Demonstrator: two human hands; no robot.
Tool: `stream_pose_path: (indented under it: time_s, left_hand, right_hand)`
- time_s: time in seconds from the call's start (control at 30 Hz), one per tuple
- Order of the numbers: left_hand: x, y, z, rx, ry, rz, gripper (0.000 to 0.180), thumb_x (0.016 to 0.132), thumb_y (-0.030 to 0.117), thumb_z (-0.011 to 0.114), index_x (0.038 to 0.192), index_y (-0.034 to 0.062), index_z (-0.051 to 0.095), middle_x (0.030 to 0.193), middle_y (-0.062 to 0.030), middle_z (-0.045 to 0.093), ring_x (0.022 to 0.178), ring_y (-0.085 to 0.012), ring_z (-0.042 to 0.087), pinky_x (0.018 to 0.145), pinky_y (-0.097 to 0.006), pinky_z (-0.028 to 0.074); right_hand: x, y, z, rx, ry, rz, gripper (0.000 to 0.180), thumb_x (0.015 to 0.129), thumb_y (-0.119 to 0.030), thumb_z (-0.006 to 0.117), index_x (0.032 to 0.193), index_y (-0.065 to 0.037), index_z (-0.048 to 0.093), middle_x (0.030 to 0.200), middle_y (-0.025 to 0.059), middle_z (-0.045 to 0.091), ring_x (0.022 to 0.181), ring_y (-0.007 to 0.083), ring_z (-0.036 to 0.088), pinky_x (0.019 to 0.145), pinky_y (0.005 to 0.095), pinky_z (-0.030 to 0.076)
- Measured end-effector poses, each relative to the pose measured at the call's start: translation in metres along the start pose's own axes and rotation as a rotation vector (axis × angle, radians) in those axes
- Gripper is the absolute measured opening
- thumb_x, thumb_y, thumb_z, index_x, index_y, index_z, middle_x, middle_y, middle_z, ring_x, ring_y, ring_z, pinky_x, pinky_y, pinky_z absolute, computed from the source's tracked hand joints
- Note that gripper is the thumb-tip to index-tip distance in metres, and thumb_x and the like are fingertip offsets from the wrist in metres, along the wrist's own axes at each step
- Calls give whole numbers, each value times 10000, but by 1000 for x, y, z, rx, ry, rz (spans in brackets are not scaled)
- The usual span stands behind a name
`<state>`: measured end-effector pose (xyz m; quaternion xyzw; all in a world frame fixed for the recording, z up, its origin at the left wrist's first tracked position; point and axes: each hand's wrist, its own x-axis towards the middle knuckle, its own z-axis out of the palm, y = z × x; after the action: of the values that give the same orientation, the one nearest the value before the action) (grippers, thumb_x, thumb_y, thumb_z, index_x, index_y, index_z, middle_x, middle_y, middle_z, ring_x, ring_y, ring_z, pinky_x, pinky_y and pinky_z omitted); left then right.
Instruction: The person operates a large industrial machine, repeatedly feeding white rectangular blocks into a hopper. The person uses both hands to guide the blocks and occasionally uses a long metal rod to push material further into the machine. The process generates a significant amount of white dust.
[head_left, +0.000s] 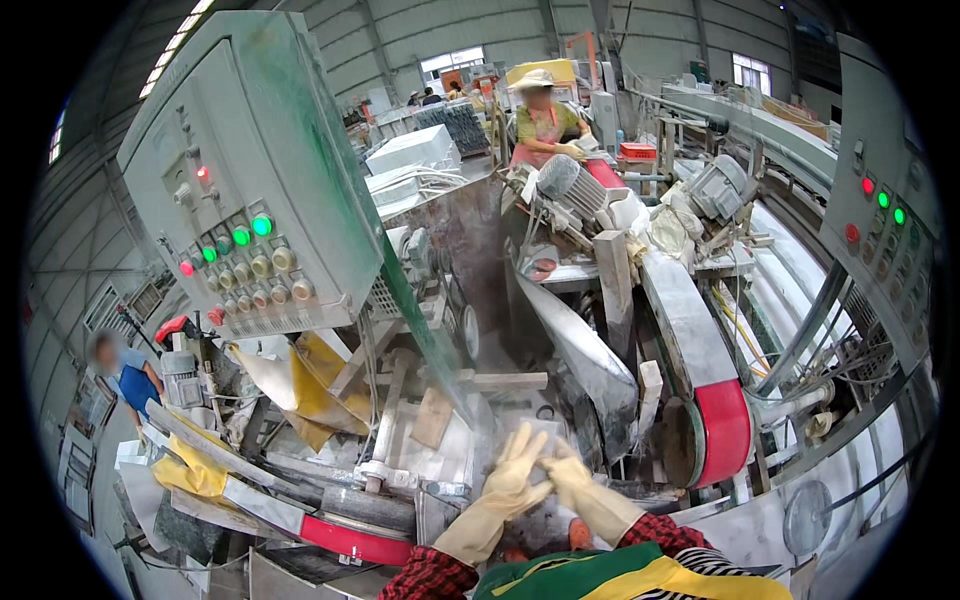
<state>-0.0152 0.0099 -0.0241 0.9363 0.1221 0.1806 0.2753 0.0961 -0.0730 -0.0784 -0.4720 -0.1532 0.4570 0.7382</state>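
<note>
Both of my hands wear cream rubber gloves, with red-and-black checked cuffs behind them. My left hand [515, 475] is open, its fingers stretched forward and apart. Close beside it, my right hand [582, 485] points forward and inward with its fingers extended, and its fingertips come near the left hand. I see nothing gripped in either hand. A pale, dusty surface ahead of and under the hands is blurred, and I cannot tell whether they touch it. Just left of them lies a wooden block [432, 418] on a whitish, dusty machine bed.
Grinding belts with red bands curve around at right [722, 430] and lower left [355, 540]. Control cabinets with lit buttons stand left [250, 180] and right [885, 200]. A co-worker [545, 125] works beyond the motors [572, 185]; another person [130, 375] stands at far left.
</note>
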Motion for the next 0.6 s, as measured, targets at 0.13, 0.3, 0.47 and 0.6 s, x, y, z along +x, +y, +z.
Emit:
stream_pose_path:
  time_s: [0.13, 0.3, 0.47, 0.6]
  left_hand:
    - [-17, 3, -40, 12, -301, 120, 837, 780, 276, 800, 1462, 34, 378, 1543, -291, 259, 1444, -410, 260, 1187, -432, 237]
    - [-96, -90, -113, 150, 135, -558, 556, 706, 305, 817, 1135, 42, 582, 1159, -176, 586, 1157, -358, 513, 1008, -477, 394]
    - [-260, -221, -147, 674, 412, -943, 655, 790, 440, 718, 1219, -26, 550, 1223, -257, 547, 1122, -422, 509, 961, -501, 417]
    - [-271, -209, -114, 967, 104, -1151, 816, 867, 588, 587, 1407, -5, 438, 1452, -257, 403, 1337, -392, 391, 1047, -482, 388]
  right_hand:
    - [4, -17, -82, -53, 433, -197, 557, 898, 34, 567, 1420, -58, 398, 1276, 123, 574, 1131, 243, 579, 970, 364, 472]
    - [-51, -119, -142, 164, 727, -345, 663, 837, 144, 482, 1437, -110, 360, 1276, 125, 568, 1106, 257, 599, 915, 390, 522]
    - [-74, -130, -234, -70, 922, -383, 594, 817, 78, 575, 1367, -103, 442, 1232, 123, 608, 1054, 248, 634, 869, 364, 528]
    - [-81, -145, -258, -310, 1174, -296, 610, 810, -41, 673, 1379, -100, 462, 1195, 140, 636, 1067, 252, 630, 892, 374, 509]
